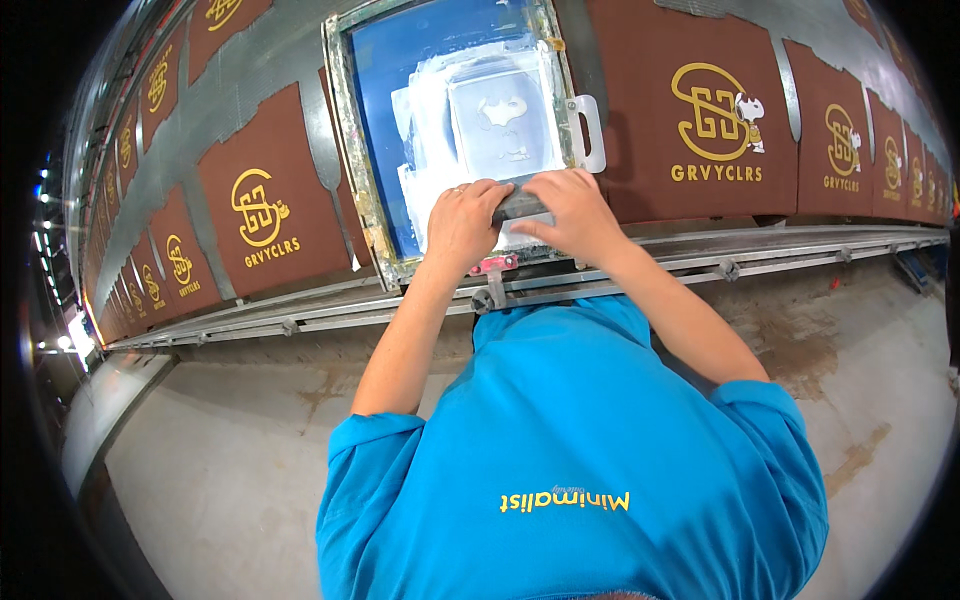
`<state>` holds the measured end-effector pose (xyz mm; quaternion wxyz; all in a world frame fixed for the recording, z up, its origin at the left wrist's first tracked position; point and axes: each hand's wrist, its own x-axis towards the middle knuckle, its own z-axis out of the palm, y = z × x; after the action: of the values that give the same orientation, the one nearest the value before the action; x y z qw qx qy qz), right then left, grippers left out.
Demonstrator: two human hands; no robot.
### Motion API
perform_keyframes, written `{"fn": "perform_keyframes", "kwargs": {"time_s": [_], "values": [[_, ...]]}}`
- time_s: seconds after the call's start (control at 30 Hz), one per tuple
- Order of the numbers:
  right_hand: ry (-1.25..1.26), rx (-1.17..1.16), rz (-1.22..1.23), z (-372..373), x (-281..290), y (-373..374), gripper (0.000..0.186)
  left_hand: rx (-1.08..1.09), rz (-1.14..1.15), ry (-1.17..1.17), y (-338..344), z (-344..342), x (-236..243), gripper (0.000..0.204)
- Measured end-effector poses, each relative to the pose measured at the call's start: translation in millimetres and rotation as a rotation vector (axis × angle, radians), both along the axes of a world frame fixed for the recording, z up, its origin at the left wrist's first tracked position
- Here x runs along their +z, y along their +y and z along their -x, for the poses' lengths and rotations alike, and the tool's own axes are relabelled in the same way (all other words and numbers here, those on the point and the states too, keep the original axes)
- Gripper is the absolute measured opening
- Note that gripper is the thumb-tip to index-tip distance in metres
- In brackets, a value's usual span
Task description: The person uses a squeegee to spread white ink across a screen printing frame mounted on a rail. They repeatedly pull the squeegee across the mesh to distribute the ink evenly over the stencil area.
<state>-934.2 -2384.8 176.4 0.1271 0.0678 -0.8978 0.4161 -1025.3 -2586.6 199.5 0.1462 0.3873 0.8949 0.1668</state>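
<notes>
A screen-printing frame [352,150] with a blue mesh lies before me on the long table. White ink [428,130] is smeared over its middle, around a paler rectangle with a cartoon dog design. At the near end of the mesh, my left hand [462,222] and my right hand [575,218] close around a dark-edged squeegee [517,206], one at each side. My fingers curl over its top and hide most of it. The squeegee's lower edge is covered by my hands, so its contact with the mesh cannot be seen.
Brown fabric pieces [640,130] with yellow prints line the grey table on both sides. A white plastic handle [590,135] sticks out from the frame's right side. Metal rails [690,262] with round knobs run along the near edge, with a pink clamp [492,264] by the frame.
</notes>
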Motion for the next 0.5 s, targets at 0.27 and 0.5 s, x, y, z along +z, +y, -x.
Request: {"fn": "perform_keyframes", "kwargs": {"time_s": [0.27, 0.5], "values": [[-0.26, -0.878, 0.204, 77.4, -57.9, 52.6, 0.045, -0.193, 0.08, -0.248, 13.3, 25.4, 19.3, 0.037], [-0.345, -0.835, 0.406, 75.2, -54.6, 43.9, 0.037, -0.075, 0.219, -0.074, 62.1, 137.8, 31.6, 0.043]]}}
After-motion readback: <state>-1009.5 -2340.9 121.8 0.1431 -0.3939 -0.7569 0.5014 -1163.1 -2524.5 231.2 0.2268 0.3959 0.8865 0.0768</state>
